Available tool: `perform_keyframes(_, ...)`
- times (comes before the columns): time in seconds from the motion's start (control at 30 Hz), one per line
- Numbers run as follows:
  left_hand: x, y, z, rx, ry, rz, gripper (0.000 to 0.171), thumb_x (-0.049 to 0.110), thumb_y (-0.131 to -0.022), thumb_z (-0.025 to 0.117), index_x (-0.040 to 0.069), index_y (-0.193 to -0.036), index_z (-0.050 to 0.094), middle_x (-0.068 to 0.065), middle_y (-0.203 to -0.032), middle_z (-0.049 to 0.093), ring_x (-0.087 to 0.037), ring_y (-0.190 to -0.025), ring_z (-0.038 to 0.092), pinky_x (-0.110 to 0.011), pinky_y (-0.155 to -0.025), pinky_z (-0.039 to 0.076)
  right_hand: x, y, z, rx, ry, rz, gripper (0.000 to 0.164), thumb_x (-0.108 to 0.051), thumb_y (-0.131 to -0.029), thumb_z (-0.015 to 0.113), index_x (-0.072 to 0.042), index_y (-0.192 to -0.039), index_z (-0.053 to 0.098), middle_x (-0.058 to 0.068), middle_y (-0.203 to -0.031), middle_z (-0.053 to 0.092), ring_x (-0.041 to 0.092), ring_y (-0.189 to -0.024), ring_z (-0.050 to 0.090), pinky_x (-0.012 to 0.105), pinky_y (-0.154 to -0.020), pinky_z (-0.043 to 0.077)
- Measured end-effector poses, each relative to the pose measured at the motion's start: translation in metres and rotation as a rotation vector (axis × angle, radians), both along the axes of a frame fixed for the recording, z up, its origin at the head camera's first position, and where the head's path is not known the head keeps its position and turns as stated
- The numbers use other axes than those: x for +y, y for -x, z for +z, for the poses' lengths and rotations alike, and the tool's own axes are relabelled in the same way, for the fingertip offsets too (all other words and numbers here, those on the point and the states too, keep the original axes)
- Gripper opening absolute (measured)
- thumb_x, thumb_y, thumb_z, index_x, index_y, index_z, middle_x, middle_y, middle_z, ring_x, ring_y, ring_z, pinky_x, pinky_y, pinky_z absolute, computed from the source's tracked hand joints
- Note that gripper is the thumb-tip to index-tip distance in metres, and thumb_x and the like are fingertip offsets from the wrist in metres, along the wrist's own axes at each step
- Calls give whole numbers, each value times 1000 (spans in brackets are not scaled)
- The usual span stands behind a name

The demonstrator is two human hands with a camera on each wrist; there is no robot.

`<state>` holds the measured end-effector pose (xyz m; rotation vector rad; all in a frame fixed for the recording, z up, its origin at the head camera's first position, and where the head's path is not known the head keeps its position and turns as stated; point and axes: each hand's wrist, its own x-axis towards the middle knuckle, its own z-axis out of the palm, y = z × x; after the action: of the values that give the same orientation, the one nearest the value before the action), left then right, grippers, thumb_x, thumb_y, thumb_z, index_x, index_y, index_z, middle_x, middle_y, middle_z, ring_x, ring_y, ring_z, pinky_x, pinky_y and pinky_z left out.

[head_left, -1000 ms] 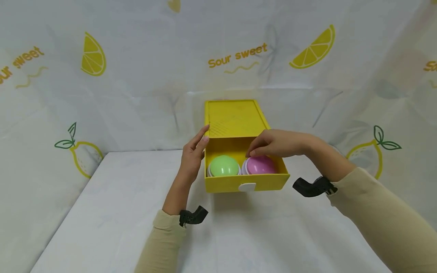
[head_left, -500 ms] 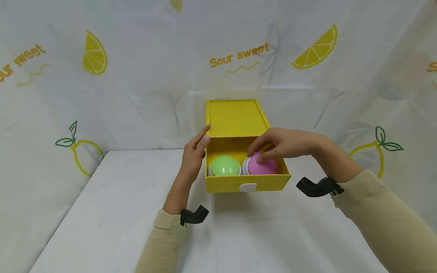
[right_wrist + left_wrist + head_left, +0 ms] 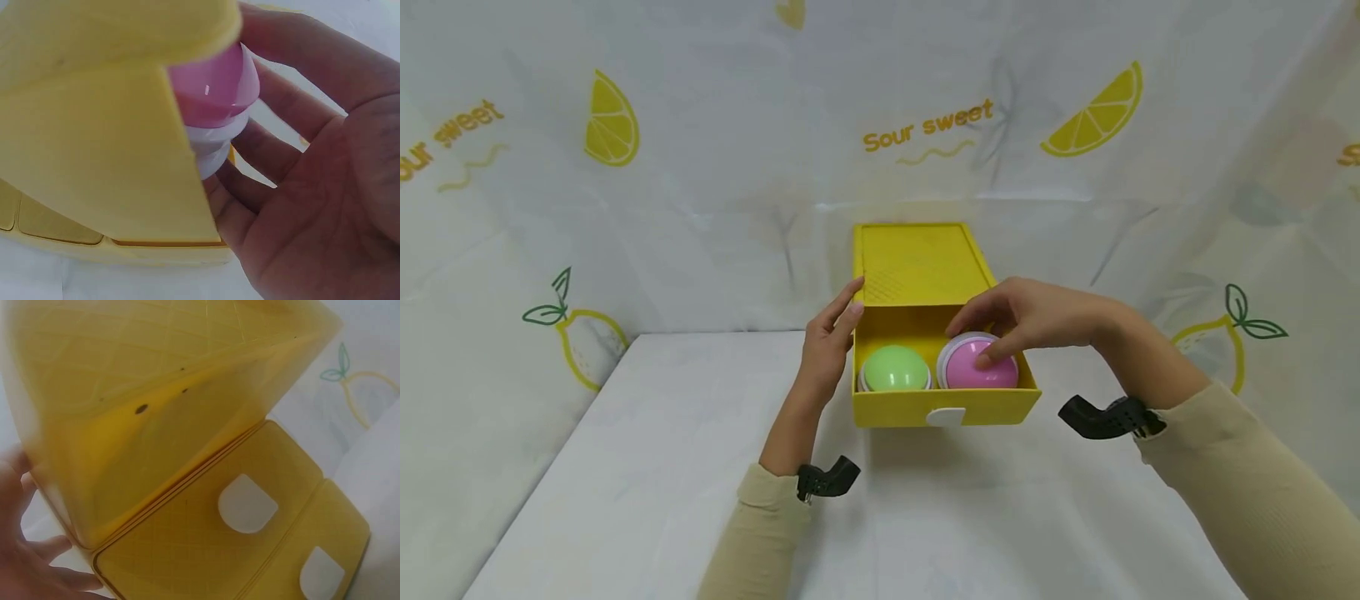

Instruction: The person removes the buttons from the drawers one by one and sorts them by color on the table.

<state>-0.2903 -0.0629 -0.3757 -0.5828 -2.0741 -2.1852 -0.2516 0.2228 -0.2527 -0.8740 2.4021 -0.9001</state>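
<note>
Head view: the right hand [image 3: 1033,315] pinches the tilted pink ball [image 3: 976,377] between thumb and fingers, its white rim [image 3: 942,367] just beneath the fingertips. To that hand's left, the green ball [image 3: 895,368] sits in the same pulled-out yellow drawer [image 3: 895,409]. The left hand [image 3: 826,346], fingers extended, rests against the side of the yellow cabinet [image 3: 925,262], with the green ball just to its right.
</note>
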Motion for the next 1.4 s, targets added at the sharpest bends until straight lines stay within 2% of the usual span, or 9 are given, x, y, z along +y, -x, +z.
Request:
perform_keyframes(0.27,0,0,0,8,-6,6,42,36,-107,50,34,-149,51,10,-159,43,-18,-150,37,-57,-119,34,2,-8,-6,16,58,72,33,-15,-92,75,-8,-124,69,7,-106,73,18,-91,69,26,-83,59)
perform_keyframes(0.37,1,0,0,4,-13,8,42,36,-107,50,33,-149,51,10,-159,43,-18,-150,38,-56,-119,36,3,-11,-9,40,86,61,33,-14,-91,76,-8,-123,69,8,-104,73,18,-86,69,26,-80,59)
perform_keyframes(0.53,1,0,-1,6,-34,-3,43,35,-107,51,30,-149,51,9,-159,44,-18,-149,39,-55,-118,37,3,-19,-16,101,146,-43,30,-12,-88,78,-9,-118,72,9,-105,72,18,-85,70,28,-77,60)
perform_keyframes(0.7,1,2,-2,16,-29,-2,43,35,-107,51,31,-150,51,9,-159,44,-18,-149,40,-54,-118,38,2,-32,-24,244,241,-215,28,-11,-86,79,-9,-114,74,5,-103,72,16,-82,68,26,-71,59)
perform_keyframes(0.8,1,2,-2,12,-27,3,43,36,-107,51,31,-150,51,9,-159,44,-18,-149,39,-53,-118,38,3,-38,-31,304,382,-311,28,-4,-86,77,-4,-114,73,-1,-102,73,15,-84,71,26,-73,60)
perform_keyframes(0.9,1,2,-2,8,-24,6,43,37,-107,51,32,-149,51,9,-158,44,-18,-149,39,-54,-119,37,4,-41,-40,307,579,-367,29,6,-86,73,0,-114,72,-4,-101,74,15,-85,72,25,-74,61)
perform_keyframes(1.03,1,1,-2,8,-25,13,43,37,-107,51,31,-149,52,8,-158,45,-18,-149,40,-54,-118,37,4,-44,-50,291,820,-421,32,14,-86,68,0,-114,73,0,-104,74,14,-86,72,23,-76,61)
perform_keyframes(1.2,1,1,-3,13,-26,11,43,37,-107,51,31,-149,52,9,-158,45,-17,-148,40,-53,-118,37,6,-50,-56,304,1002,-551,31,12,-90,64,-1,-118,72,2,-111,70,13,-95,70,22,-83,60)
perform_keyframes(1.4,1,2,-3,19,-19,14,43,38,-106,51,32,-149,52,9,-158,45,-18,-148,40,-54,-118,38,18,-56,-63,264,1212,-645,30,10,-94,60,2,-121,69,7,-113,66,16,-99,67,23,-86,60)
